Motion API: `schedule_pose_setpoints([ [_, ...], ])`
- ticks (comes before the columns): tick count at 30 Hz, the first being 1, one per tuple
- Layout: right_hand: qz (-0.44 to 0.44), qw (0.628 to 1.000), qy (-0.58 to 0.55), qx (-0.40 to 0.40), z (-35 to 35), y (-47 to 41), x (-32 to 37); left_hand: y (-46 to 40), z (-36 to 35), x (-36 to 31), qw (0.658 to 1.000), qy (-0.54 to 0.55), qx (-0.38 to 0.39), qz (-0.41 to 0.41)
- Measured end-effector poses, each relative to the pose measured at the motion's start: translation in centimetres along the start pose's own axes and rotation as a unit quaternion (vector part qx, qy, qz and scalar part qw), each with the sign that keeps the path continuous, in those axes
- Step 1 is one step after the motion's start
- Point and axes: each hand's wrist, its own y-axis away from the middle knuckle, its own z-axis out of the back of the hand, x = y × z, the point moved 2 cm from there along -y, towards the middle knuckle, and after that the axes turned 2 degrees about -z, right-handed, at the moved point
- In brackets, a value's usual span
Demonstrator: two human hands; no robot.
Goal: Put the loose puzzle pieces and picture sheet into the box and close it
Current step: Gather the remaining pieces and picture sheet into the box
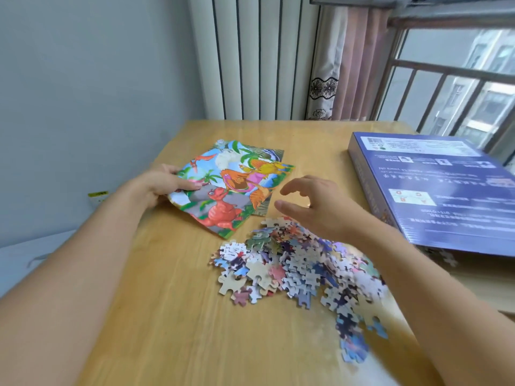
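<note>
On table, picture sheet (231, 188) angled diagonally, left hand (164, 185) gripping

Table (172, 316): pale wood-grain top, smooth, semi-gloss, soft window glare near right edge. Picture sheet (231, 188): thin printed paper, glossy, bright colours, corner lifted and slightly bent. Puzzle pieces (301, 268): flat cardboard, printed faces with slight sheen, some plain pale backs showing matt. Box (446, 190): blue printed card, smooth, glossy, light streaks across panel. Curtain (348, 65): soft cloth, matt, patterned lace-like band. Radiator (256, 57): white painted ribs, smooth. Window bars (434, 93): dark metal, dull finish. Wall (83, 93): matt painted surface.
</note>
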Motion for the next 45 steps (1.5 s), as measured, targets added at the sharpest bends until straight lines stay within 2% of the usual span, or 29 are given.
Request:
schedule_pose_setpoints([
  [3,-0.012,0.984,0.046,0.172,1.1,1.9,1.4,2.2,-1.0,1.2,0.991,-0.038,-0.120,-0.049],
  [5,0.005,0.964,0.098,0.246,0.4,3.1,2.2,3.6,-1.8,1.4,0.977,-0.110,-0.169,-0.072],
  [7,0.017,0.955,0.139,0.260,-0.6,3.4,2.2,4.9,-2.6,1.0,0.954,-0.200,-0.207,-0.082],
  [9,0.019,0.960,0.148,0.237,-1.0,3.0,1.9,6.4,-3.8,0.2,0.919,-0.285,-0.252,-0.104],
  [11,0.026,0.968,0.140,0.206,-1.0,2.7,1.7,7.6,-5.4,-0.6,0.873,-0.344,-0.292,-0.186],
  [12,0.034,0.970,0.138,0.196,-1.0,2.7,1.7,8.2,-6.5,-0.9,0.860,-0.339,-0.291,-0.246],
  [13,0.045,0.971,0.138,0.188,-1.0,2.8,1.6,8.6,-7.6,-1.1,0.863,-0.305,-0.265,-0.302],
  [15,0.068,0.973,0.143,0.166,-0.9,3.1,1.6,9.6,-9.7,-1.3,0.891,-0.218,-0.162,-0.365],
  [17,0.075,0.979,0.143,0.127,-0.6,3.5,1.6,10.5,-11.1,-1.0,0.901,-0.211,-0.060,-0.375],
  [21,0.077,0.978,0.184,0.053,-0.4,4.1,1.4,10.9,-11.9,0.1,0.895,-0.265,0.012,-0.360],
  [25,0.047,0.979,0.164,0.110,-0.9,3.8,1.1,10.7,-12.2,0.3,0.904,-0.252,0.020,-0.344],
  [28,0.047,0.979,0.160,0.114,-1.4,2.9,1.1,11.0,-12.6,0.0,0.905,-0.246,0.015,-0.347],
  [36,0.041,0.996,0.080,0.005,-0.7,3.1,0.3,11.5,-12.5,-0.4,0.908,-0.212,0.007,-0.360],
  [40,-0.001,0.998,-0.021,-0.053,1.0,4.3,-0.9,11.8,-12.8,-0.7,0.905,-0.218,0.017,-0.365],
  [45,-0.050,0.982,-0.148,-0.107,2.5,6.3,-2.7,12.8,-13.3,-1.2,0.895,-0.232,0.030,-0.380],
])
